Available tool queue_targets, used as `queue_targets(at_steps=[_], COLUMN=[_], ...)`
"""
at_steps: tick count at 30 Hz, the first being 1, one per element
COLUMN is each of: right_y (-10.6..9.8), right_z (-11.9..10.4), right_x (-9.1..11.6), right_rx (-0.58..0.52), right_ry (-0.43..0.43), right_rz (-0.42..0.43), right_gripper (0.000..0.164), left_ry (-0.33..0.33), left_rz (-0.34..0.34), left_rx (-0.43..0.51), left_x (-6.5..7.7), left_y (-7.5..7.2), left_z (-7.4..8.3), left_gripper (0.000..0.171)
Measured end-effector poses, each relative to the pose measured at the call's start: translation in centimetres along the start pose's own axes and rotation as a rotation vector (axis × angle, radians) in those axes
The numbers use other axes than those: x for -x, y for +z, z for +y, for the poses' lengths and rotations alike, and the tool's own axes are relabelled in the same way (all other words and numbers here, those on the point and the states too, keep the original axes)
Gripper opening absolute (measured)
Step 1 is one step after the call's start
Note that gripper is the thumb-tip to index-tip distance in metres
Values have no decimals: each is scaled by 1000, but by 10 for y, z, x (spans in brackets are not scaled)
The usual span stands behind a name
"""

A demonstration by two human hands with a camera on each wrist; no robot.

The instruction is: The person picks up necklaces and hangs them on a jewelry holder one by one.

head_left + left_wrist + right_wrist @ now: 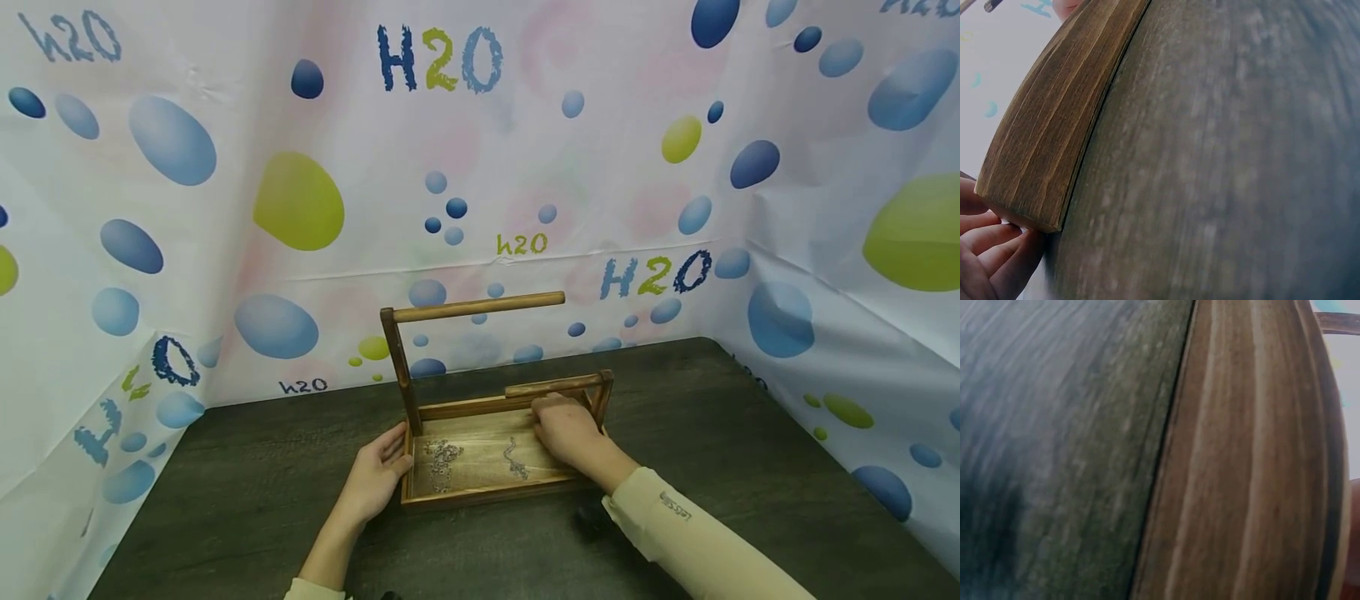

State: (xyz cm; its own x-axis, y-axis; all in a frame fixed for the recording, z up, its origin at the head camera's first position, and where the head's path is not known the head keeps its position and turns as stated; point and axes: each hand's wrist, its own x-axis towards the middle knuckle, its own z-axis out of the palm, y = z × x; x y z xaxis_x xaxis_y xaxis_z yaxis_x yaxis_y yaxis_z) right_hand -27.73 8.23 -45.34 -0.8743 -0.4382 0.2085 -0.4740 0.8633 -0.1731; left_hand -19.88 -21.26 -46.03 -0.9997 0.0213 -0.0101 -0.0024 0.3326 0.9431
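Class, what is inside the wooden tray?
Inside the wooden tray lie a bunched silvery chain at the left and a smaller chain nearer the right hand. That hand covers part of the right end; anything beneath cannot be seen.

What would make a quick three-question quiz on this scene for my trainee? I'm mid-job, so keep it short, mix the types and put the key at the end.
1. Multiple choice: where is the right hand?
A) Flat on the table
B) Over the tray
C) Against the backdrop

2. True or false: the taller post stands at the tray end nearer the left hand.

3. Fill in the blank: the larger heap of chain lies nearer the ____ hand.

Key: 1. B; 2. True; 3. left
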Motion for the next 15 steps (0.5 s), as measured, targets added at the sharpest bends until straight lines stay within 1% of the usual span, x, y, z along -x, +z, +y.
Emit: queue_targets(at_steps=[9,12,15], right_y=[-2,-2,-2], right_z=[-3,-3,-4], right_x=[-2,-2,-2], right_rx=[-37,-26,-7], right_ry=[29,33,41], right_rz=[-42,-51,-73], right_gripper=[5,8,15], left_ry=[3,5,6], left_rz=[-3,-3,-6], left_rx=[-9,-8,-9], left_x=[0,0,1], left_y=[0,0,0], left_z=[0,0,0], left_gripper=[55,55,55])
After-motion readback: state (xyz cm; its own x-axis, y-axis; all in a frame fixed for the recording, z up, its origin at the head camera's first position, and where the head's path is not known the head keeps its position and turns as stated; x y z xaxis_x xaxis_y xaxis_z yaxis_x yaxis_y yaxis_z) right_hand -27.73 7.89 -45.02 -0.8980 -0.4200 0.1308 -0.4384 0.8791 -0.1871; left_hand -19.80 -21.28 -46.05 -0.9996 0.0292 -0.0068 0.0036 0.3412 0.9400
